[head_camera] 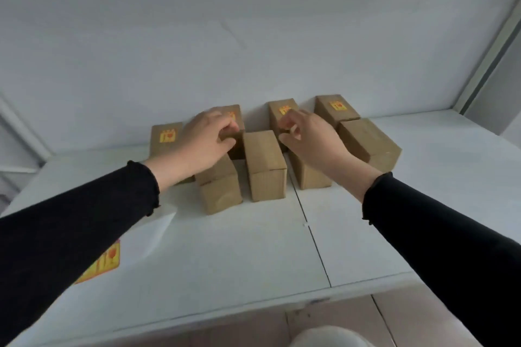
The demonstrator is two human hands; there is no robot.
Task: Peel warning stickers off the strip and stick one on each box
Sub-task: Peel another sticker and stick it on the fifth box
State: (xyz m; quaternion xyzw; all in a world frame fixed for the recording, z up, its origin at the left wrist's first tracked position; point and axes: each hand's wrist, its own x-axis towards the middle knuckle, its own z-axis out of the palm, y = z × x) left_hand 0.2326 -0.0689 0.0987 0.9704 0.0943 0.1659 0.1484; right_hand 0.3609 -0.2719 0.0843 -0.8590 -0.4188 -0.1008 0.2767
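Several brown cardboard boxes stand in two rows on the white table (225, 248). All back-row boxes show a yellow warning sticker on top: the far-left box (166, 135), the second box (235, 118), the third box (282, 110) and the fourth box (337, 105). Front-row boxes (265, 163) (220, 189) (369, 141) have plain tops. My left hand (205, 141) grips the second back box, fingers curled over its top. My right hand (307, 135) is at the third back box with curled fingers; its hold is unclear. The sticker strip (105, 260) lies at the near left, partly under my left sleeve.
A white wall rises right behind the back row. Another front-row box (310, 177) sits partly hidden under my right wrist. White backing paper (160, 222) lies by my left forearm. A seam (313, 236) runs across the table, and its front edge is near me.
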